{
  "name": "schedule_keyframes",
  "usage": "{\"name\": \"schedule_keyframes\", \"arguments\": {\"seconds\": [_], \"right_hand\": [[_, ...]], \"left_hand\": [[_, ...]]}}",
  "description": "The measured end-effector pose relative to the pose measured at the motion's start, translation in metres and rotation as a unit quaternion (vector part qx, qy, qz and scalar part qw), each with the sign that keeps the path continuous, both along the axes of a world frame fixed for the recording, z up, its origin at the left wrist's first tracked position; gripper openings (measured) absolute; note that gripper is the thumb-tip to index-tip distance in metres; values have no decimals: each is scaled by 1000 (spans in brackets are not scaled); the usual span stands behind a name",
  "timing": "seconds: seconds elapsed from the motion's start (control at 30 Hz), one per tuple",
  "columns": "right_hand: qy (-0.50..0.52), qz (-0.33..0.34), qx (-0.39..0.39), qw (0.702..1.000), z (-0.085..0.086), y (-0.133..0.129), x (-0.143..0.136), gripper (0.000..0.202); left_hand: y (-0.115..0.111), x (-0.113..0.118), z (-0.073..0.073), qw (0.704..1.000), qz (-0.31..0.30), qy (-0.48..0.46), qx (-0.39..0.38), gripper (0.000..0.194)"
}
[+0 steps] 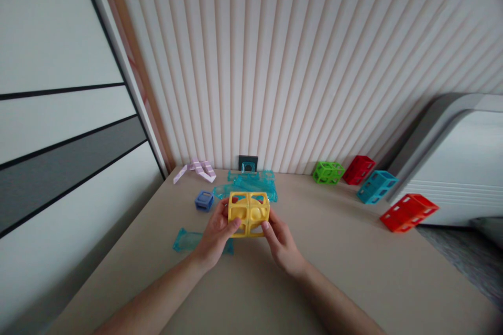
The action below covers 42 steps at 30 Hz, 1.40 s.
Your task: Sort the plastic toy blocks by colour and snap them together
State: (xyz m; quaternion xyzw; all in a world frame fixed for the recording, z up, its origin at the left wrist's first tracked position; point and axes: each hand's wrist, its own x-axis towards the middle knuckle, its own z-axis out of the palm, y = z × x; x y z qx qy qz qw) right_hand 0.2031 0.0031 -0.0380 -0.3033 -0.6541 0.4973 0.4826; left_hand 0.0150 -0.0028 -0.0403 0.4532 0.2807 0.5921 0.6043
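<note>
While both hands [243,230] grip a yellow openwork block [249,213] between them, a blue openwork cube [204,200] rests beyond the left one.

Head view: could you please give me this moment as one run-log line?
left hand: holds yellow openwork block; right hand: holds same block; small blue block: on table, left of it
</note>
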Motion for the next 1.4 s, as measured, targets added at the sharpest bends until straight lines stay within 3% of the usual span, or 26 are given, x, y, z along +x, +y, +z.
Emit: {"name": "schedule_keyframes", "arguments": {"seconds": [0.23, 0.47, 0.63, 0.7, 0.93, 1.07, 1.17, 1.27, 1.4], "right_hand": [[-10, -114, 15, 993, -23, 4, 3, 53], [-52, -167, 95, 980, -23, 3, 1, 49], [-97, -131, 140, 977, -31, -5, 1, 101], [-119, -122, 134, 976, -30, -6, 1, 111], [-159, -173, 144, 961, -12, -8, -5, 105], [-157, -183, 132, 961, -11, -9, -5, 107], [-128, -193, 138, 963, -13, -6, -3, 105], [-86, -246, 139, 956, -10, 7, 5, 100], [-47, -391, 135, 909, -2, 45, 39, 91]], "left_hand": [[-2, -4, -4, 994, -84, 40, 49, 56], [-4, 1, 1, 992, 16, 116, 45, 50], [-4, -1, -7, 985, 21, 159, 71, 48], [-5, -2, -12, 979, 18, 184, 85, 48], [-3, -5, -13, 967, 32, 232, 96, 45], [-3, -3, -13, 967, 27, 231, 103, 44], [-5, 0, -20, 962, 79, 234, 117, 51], [-8, 1, -25, 925, 143, 294, 195, 52], [-12, 1, -22, 830, 123, 405, 363, 50]]}}
